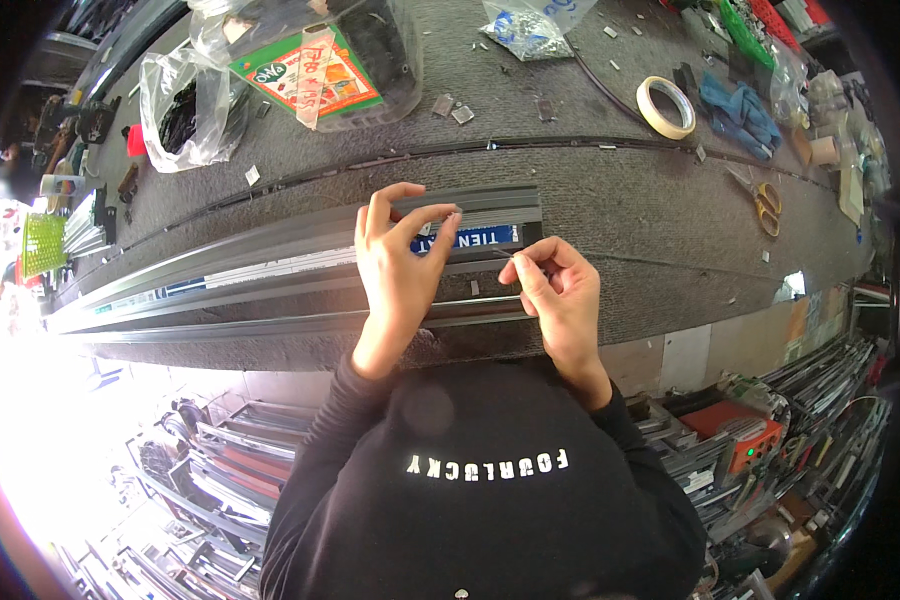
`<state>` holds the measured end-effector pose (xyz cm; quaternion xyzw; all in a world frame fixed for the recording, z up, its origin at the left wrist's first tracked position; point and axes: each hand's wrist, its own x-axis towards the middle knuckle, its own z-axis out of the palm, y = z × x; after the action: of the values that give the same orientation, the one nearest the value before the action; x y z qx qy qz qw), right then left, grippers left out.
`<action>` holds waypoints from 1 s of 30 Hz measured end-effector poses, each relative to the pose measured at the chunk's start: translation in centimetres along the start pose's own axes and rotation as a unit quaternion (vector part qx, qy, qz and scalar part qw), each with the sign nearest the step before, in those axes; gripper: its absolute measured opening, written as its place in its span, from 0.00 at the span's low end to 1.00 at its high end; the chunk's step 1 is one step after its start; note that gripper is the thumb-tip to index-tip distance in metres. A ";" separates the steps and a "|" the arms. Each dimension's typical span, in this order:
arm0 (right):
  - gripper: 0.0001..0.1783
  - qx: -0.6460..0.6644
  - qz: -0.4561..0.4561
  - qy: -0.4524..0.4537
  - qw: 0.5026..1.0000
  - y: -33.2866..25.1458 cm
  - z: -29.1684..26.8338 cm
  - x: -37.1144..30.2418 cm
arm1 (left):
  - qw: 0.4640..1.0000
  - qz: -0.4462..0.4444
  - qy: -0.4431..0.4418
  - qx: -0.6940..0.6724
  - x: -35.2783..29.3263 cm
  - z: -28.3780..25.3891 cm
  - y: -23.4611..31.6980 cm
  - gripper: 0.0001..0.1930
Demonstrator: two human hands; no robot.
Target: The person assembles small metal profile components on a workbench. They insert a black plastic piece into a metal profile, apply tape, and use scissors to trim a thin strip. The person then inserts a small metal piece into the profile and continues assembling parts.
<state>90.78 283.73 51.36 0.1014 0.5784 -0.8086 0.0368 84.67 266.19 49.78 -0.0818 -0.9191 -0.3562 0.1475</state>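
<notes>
Long dark metal profiles (300, 290) lie side by side along the near edge of the bench, stretching away to the left. One bears a blue and white printed label (485, 238). Over their right end is my left hand (395, 265), its index finger and thumb closed in a pinch; anything between the tips is too small to make out. My right hand (562, 295) is just beyond the profile ends, to the right. Its thumb and forefinger pinch a small thin piece (504, 252) that points toward the left hand.
A grey carpeted bench (650, 220) carries a clear plastic tub (390, 70), bags of small parts (530, 35), a tape roll (665, 108), a blue cloth (740, 112) and scissors (760, 200). A thin dark strip (420, 150) crosses behind. Racked metal bars (230, 460) and a red machine (745, 435) stand below.
</notes>
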 end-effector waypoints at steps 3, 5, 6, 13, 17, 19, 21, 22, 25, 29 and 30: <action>0.04 0.000 -0.019 0.018 1.000 -1.3 0.5 0.0 | 0.844 -0.199 -0.106 -0.486 -0.6 -0.8 0.1 0.12; 0.03 -0.032 -0.079 0.019 0.996 -1.9 0.9 0.0 | 0.680 -0.295 -0.193 -0.643 -1.1 -1.5 0.0 0.17; 0.03 -0.045 -0.109 0.019 0.993 -2.1 1.1 0.0 | 0.601 -0.298 -0.210 -0.711 -1.3 -1.7 0.0 0.18; 0.05 -0.054 -0.102 0.008 0.993 -2.4 2.0 0.3 | 0.537 -0.367 -0.203 -0.732 -2.3 -0.9 0.5 0.21; 0.04 -0.060 -0.108 0.013 0.992 -2.3 2.0 0.4 | 0.573 -0.340 -0.209 -0.715 -2.5 -0.7 0.5 0.21; 0.04 -0.067 -0.108 0.016 0.992 -2.2 1.9 0.5 | 0.569 -0.345 -0.206 -0.717 -2.5 -0.7 0.5 0.20; 0.04 -0.082 -0.104 0.020 0.991 -2.3 1.8 0.5 | 0.571 -0.342 -0.204 -0.718 -2.6 -0.7 0.5 0.20; 0.03 -0.090 -0.101 0.018 0.991 -2.3 1.8 0.5 | 0.573 -0.341 -0.203 -0.717 -2.6 -0.7 0.5 0.20; 0.03 -0.106 -0.089 0.021 0.990 -2.4 1.7 0.5 | 0.589 -0.340 -0.198 -0.706 -2.6 -0.8 0.7 0.19; 0.04 -0.107 -0.077 0.025 0.991 -2.4 1.8 0.5 | 0.628 -0.318 -0.194 -0.683 -2.6 -1.0 0.8 0.18; 0.04 -0.103 -0.076 0.025 0.991 -2.4 1.8 0.5 | 0.630 -0.324 -0.194 -0.679 -2.6 -1.0 0.9 0.18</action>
<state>89.62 282.87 54.04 0.0733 0.6654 -0.7423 -0.0291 87.56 266.06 50.14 0.0770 -0.3920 -0.8802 -0.2561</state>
